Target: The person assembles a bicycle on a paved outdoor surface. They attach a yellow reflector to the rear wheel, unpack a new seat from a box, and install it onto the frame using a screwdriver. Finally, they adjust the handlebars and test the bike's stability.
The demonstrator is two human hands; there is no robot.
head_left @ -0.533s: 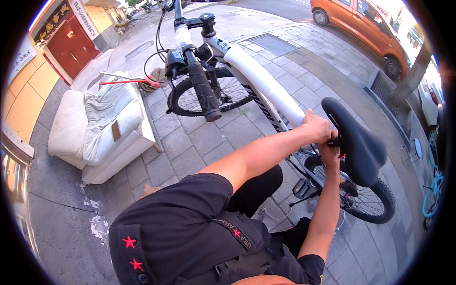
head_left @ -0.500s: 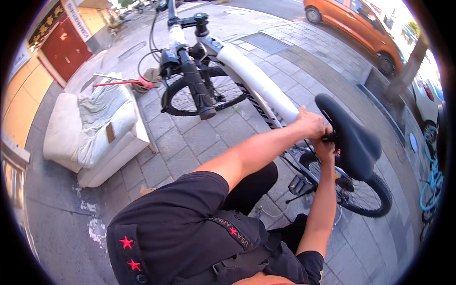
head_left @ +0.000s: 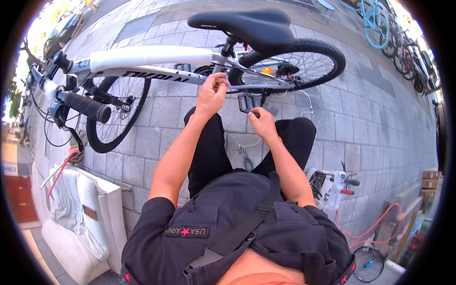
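A silver-grey bicycle (head_left: 161,78) stands across in front of me, with a white foam sleeve (head_left: 151,57) around its top tube. Its black saddle (head_left: 247,27) is at the top of the picture. My left hand (head_left: 212,96) is curled closed close to the lower frame tubes, below the seat post (head_left: 228,46); whether it touches them I cannot tell. My right hand (head_left: 262,122) is pinched closed just beneath the black pedal (head_left: 246,102). Anything between either hand's fingertips is too small or hidden. Between my knees, pliers (head_left: 246,160) lie on the paving.
A worn pale armchair (head_left: 107,213) stands at the lower left. To my right is a tray of tools (head_left: 327,186), with a red hose (head_left: 380,225) and a loose wheel (head_left: 368,264) behind. Parked bicycles (head_left: 380,28) line the upper right.
Both hands have left the seat post under the saddle and come down, now apart. My view has turned right, so the bicycle lies across it.
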